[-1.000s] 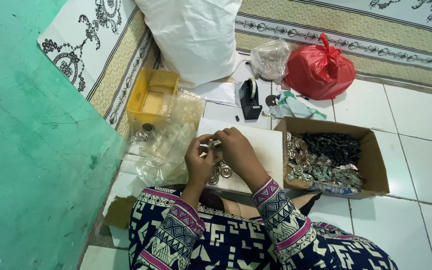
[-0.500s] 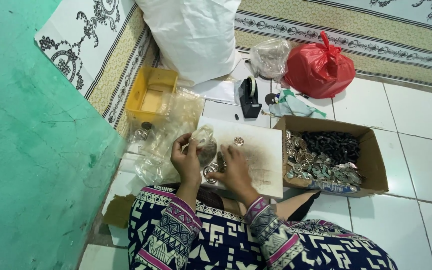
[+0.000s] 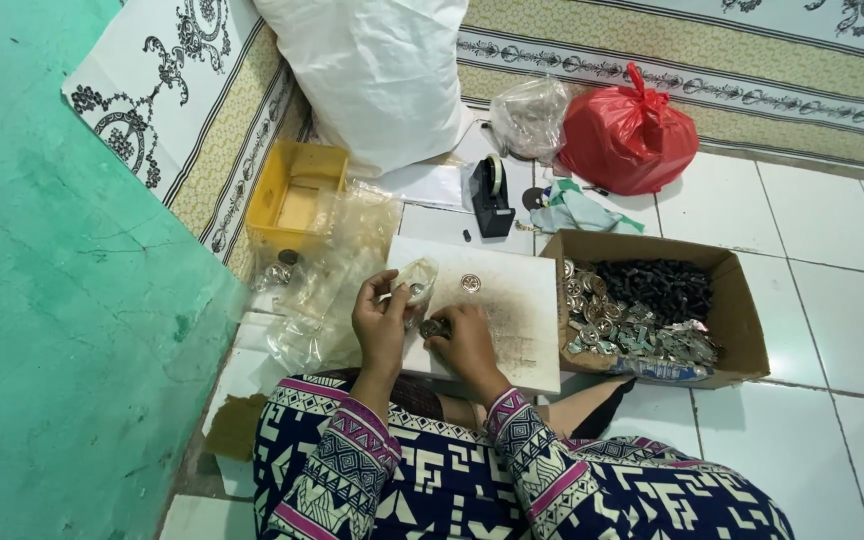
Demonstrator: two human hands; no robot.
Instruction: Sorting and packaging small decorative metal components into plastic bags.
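My left hand holds a small clear plastic bag over the left edge of a white board. My right hand rests on the board just right of it, fingers pinched on small round metal pieces. One round metal piece lies alone on the board beyond the hands. Both sleeves are patterned navy, white and pink.
An open cardboard box of silver and black metal parts stands to the right. A yellow tray, crumpled clear bags, a black tape dispenser, a red bag, a clear bag and a white sack lie behind. A green wall bounds the left.
My hands have come down from the board's far left part toward me. The right hand dropped onto metal pieces near the front edge while the left keeps the bag.
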